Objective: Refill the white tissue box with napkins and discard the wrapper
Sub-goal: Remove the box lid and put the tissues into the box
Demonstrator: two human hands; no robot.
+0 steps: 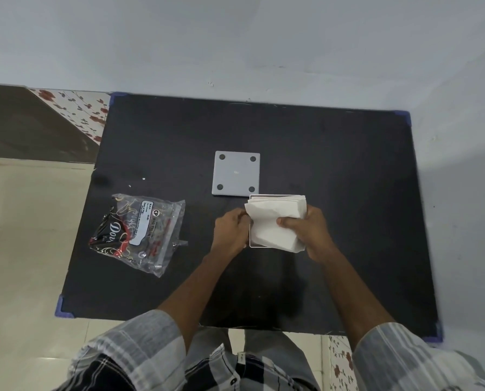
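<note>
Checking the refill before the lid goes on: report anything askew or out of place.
The napkins sit crooked in the white tissue box, corners overhanging its right rim under the right hand. The wrapper lies crumpled on the table, not discarded.

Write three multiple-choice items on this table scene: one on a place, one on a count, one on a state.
1. Where does the wrapper lie?
A. left of the white tissue box
B. inside it
C. on the floor

2. How many holes has the grey lid?
A. two
B. four
C. six

3. How do the napkins stand?
A. wrapped
B. held over the open box
C. on the lid

Answers: 1 A, wrapper on the table's left; 2 B, one hole per corner; 3 B, the right hand grips them, the left hand beside.
</note>
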